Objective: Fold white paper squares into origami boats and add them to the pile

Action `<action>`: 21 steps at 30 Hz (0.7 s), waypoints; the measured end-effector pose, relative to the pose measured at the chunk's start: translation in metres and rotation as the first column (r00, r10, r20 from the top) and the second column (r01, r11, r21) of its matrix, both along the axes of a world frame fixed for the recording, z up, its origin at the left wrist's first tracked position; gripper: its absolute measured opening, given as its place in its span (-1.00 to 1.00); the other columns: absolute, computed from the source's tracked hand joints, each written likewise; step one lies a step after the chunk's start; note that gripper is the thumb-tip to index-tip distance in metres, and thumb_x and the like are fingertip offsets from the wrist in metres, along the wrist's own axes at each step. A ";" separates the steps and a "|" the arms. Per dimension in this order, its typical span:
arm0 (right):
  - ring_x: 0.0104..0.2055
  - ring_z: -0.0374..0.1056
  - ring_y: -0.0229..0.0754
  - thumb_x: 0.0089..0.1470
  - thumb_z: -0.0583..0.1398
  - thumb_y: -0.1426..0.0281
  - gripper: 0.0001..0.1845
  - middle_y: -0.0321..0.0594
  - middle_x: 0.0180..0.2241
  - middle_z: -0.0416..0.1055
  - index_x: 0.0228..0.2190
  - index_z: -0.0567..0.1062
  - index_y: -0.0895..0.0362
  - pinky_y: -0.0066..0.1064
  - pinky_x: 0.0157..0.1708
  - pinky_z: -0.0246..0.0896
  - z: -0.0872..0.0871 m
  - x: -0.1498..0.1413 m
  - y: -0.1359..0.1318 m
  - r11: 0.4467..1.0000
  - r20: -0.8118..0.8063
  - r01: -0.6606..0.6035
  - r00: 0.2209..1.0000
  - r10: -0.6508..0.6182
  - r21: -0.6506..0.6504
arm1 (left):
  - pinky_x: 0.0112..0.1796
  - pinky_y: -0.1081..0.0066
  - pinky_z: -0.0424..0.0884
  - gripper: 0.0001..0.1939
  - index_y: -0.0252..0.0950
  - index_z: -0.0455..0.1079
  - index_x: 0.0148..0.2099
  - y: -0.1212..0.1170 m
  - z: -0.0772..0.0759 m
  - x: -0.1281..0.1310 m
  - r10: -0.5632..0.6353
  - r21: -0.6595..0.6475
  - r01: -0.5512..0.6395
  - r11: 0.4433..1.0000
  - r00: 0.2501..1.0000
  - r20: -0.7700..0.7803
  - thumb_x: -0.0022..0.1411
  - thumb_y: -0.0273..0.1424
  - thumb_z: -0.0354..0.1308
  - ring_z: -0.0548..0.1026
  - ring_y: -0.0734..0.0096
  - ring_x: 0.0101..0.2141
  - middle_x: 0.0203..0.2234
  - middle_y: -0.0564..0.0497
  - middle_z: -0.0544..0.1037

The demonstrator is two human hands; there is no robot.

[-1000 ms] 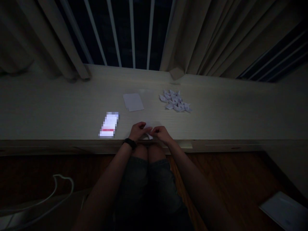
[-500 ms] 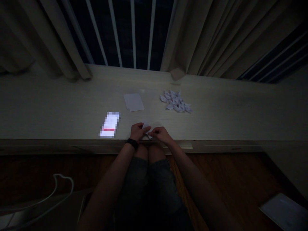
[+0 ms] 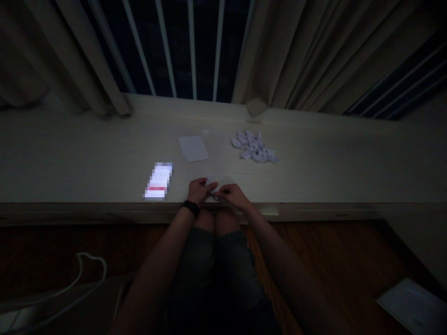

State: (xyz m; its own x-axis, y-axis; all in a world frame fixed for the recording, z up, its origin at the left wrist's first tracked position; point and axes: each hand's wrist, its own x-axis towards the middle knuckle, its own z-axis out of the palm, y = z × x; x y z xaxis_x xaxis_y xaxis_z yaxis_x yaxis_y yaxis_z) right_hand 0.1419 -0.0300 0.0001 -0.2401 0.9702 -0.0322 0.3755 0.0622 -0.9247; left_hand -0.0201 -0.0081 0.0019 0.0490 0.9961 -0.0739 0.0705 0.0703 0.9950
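Near the front edge of the pale ledge, my left hand grips a small folded sheet of white paper between thumb and fingers. My right hand pinches the lower right part of that same paper. The fingers hide much of its shape. Beyond my hands lies a stack of white paper sheets, flat on the ledge. To its right a cluster of several small folded paper boats sits close together.
A lit phone, its screen blurred out, lies left of my hands on the ledge. Curtains and a barred window stand behind. My knees are below the front edge. A white cable hangs at lower left.
Both hands stay in nearly the same place on the paper. Its lower corner sits a little differently between the fingers. The whole view has shifted very slightly.
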 end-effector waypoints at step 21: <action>-0.52 0.22 -0.29 -0.12 0.24 0.16 -0.67 -0.29 -0.60 0.38 -0.61 0.49 0.19 -0.47 -0.49 0.04 0.000 0.000 0.003 1.000 -0.029 0.016 0.999 -0.017 -0.009 | -0.56 0.48 0.02 -0.57 -0.29 0.17 -0.64 0.001 -0.005 0.001 0.005 0.096 0.006 0.995 0.994 -0.113 -0.13 -0.15 0.32 0.11 0.57 -0.61 -0.71 0.17 0.13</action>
State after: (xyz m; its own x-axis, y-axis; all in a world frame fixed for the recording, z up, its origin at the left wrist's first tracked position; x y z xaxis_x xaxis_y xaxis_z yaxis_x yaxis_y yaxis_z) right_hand 0.1417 -0.0268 -0.0003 -0.2251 0.9737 -0.0345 0.3498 0.0477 -0.9356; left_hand -0.0196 -0.0076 -0.0033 0.0466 0.9988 0.0168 0.1829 -0.0251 0.9828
